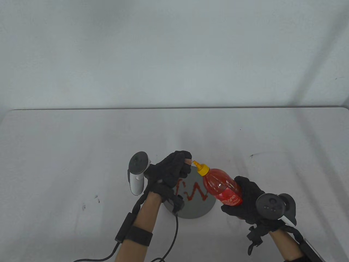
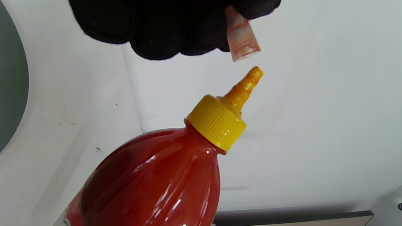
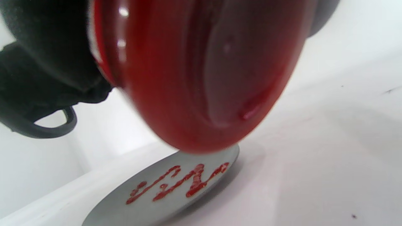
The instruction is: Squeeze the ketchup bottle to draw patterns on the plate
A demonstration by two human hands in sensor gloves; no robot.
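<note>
My right hand (image 1: 246, 200) grips the red ketchup bottle (image 1: 222, 188) by its lower body and holds it tilted above the grey plate (image 1: 197, 210), its yellow nozzle (image 1: 196, 163) pointing up-left. My left hand (image 1: 174, 170) pinches the small clear cap (image 1: 188, 161) just off the nozzle tip; in the left wrist view the cap (image 2: 240, 39) hangs a short gap above the bare nozzle (image 2: 248, 83). Red zigzag ketchup lines (image 1: 193, 191) lie on the plate, which also shows in the right wrist view (image 3: 176, 185) below the bottle (image 3: 201, 72).
The white table (image 1: 68, 152) has a few small dark specks (image 1: 96, 198). Its far edge (image 1: 174, 108) meets a white wall. A black cable (image 1: 174, 237) runs from my left wrist toward the near edge.
</note>
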